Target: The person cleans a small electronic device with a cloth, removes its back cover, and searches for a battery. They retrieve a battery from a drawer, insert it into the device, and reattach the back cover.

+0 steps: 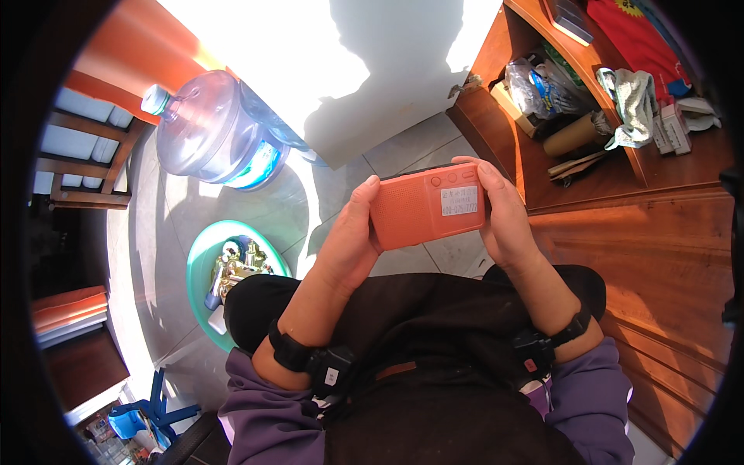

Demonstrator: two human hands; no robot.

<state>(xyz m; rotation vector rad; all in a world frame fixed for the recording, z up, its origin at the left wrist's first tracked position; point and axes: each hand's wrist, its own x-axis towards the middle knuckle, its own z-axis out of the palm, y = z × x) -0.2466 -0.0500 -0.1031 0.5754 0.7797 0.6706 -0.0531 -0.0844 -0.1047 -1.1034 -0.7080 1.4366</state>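
Observation:
Between my two hands is a small orange-red box, which looks like a portable radio (404, 221), held up in front of my lap. It has a dotted speaker grille on its left part, a row of round buttons along the top right and a pale printed sticker below them. My left hand (353, 232) grips its left end, thumb at the upper corner. Around the right end closes my right hand (505, 217), with the thumb over the top corner. The fingers behind the radio are hidden.
Left of my knee stands a green basin (200, 267) with metal and plastic bits. Beyond it a large water bottle (205, 136) leans beside a white panel (411, 93). On the right, a wooden cabinet (643, 256) has open shelves holding bags, a cloth (632, 105) and boxes.

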